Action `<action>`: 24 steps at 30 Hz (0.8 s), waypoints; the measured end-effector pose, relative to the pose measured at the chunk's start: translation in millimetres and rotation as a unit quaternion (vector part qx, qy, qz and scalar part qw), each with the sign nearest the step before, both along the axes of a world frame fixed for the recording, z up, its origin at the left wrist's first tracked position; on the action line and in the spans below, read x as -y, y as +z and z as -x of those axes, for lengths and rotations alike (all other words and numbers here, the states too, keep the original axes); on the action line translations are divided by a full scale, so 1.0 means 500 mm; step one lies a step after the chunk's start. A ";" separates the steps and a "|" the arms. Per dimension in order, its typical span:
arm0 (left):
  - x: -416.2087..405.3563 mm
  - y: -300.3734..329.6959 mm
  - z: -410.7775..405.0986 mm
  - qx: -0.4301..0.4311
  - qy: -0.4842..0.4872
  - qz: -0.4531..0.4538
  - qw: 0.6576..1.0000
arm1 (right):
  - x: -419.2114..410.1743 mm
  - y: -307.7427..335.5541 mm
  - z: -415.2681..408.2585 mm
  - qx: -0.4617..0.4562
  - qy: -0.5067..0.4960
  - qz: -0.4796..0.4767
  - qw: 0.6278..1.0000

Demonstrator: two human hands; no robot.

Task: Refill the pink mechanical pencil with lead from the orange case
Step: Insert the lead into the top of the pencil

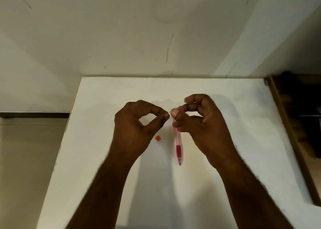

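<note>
Pink mechanical pencil, held tip-down over white worktop; lead at its upper end.

Right hand (199, 122): fingers curled round the upper barrel of the pink mechanical pencil (178, 146), which hangs with its point toward the person, apparently so the open top faces the other hand. Left hand (137, 126): thumb and forefinger pinched on a thin lead (168, 112), a fine line running across to the right thumb; the pinch close to the end likely keeps the brittle stick from flexing. Whether the lead has entered the barrel cannot be told, the opening being hidden behind the right fingers. Orange piece (158, 138): small, lying on the worktop (104, 159) between the hands and just left of the pencil, within reach; cap or case itself cannot be told. Step judged: feeding lead in.
</note>
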State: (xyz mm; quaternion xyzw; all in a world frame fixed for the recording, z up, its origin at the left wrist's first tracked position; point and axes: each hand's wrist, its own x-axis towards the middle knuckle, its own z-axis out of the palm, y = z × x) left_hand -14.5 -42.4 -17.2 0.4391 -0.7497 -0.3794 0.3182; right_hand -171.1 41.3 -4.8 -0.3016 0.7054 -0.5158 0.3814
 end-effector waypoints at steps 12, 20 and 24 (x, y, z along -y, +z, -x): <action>-0.031 -0.009 0.036 0.231 0.057 0.070 0.969 | -0.001 0.002 0.022 -0.041 -0.119 0.016 0.992; -0.075 -0.045 0.087 0.391 0.057 0.051 0.917 | -0.005 -0.001 0.032 -0.047 -0.159 0.014 0.986; -0.074 -0.043 0.087 0.387 0.058 0.044 0.919 | -0.001 -0.003 0.033 -0.040 -0.152 0.010 0.987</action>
